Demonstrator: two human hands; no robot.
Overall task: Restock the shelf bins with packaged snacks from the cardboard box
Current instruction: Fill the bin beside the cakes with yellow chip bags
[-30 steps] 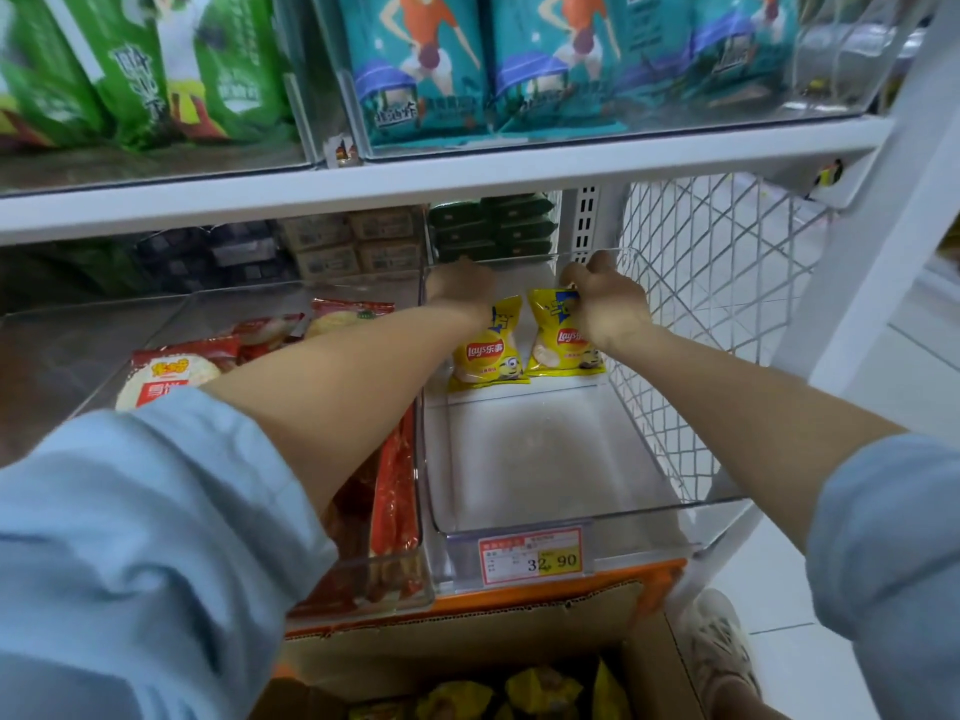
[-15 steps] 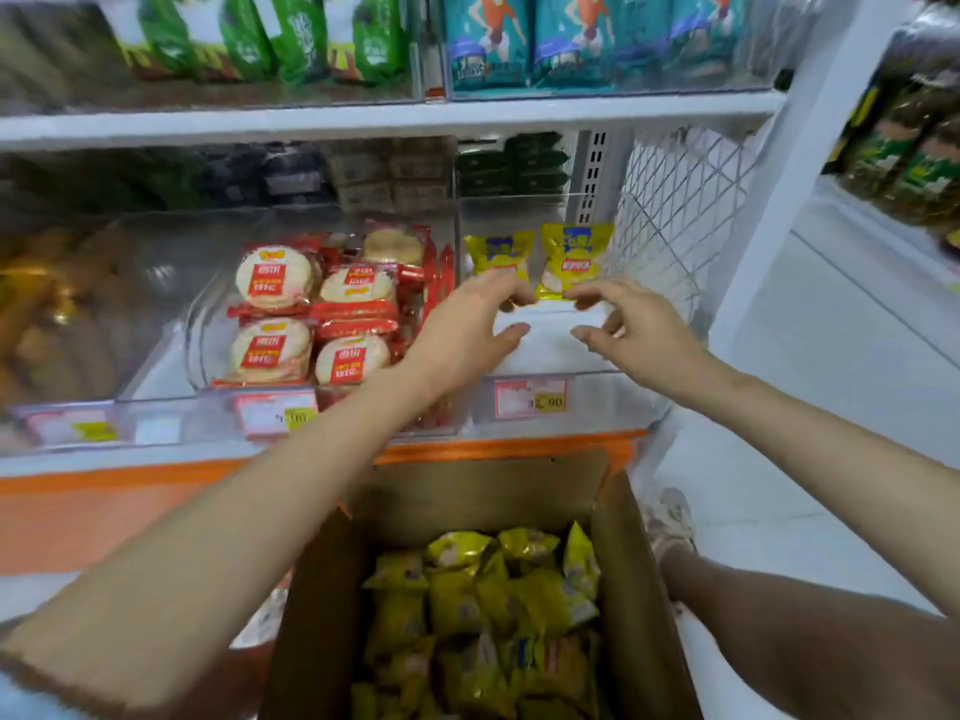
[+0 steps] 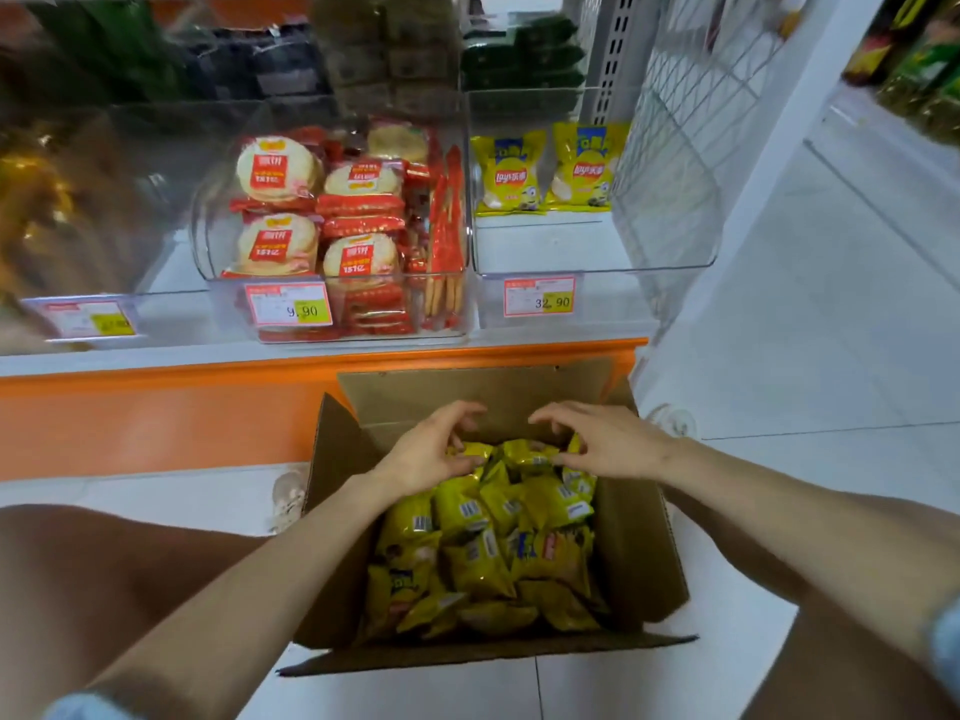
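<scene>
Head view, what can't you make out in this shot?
Contents of the far-left bin: head view, blurred behind glare.
Its price tag: head view, blurred, unreadable.
Bottom of the box: head view, hidden under chip bags.
Whether the left hand or right hand grips a bag: head view, curled fingers hide contact.
</scene>
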